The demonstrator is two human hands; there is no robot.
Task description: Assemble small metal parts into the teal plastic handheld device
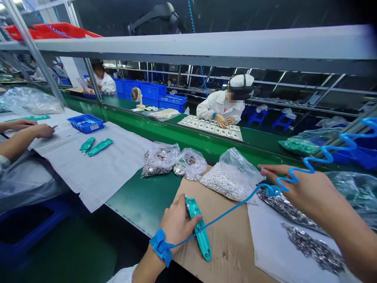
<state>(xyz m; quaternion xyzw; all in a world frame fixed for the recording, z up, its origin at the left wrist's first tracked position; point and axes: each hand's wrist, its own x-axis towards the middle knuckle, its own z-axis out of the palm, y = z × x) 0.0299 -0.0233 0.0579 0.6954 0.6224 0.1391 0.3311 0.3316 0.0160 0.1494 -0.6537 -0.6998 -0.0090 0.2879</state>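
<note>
My left hand (179,220) grips a long teal plastic casing (199,232) upright on a brown cardboard sheet (224,243). A blue wrist strap (161,247) circles that wrist, and its coiled blue cord (306,169) runs up past my right hand (306,192). That hand is held out with its fingers extended, holding nothing, its fingertips beside a clear bag of small silvery-white parts (228,184). Below it, loose dark metal pieces (313,247) lie on a white sheet. Two bags of similar dark pieces (160,161) rest on the green belt (141,200).
A co-worker's hands (44,131) work at the left, near a blue tray (85,124) and two teal casings (100,147) on white sheeting. Across the belt, another person handles rows of white pieces (209,127). A grey shelf (206,43) spans overhead.
</note>
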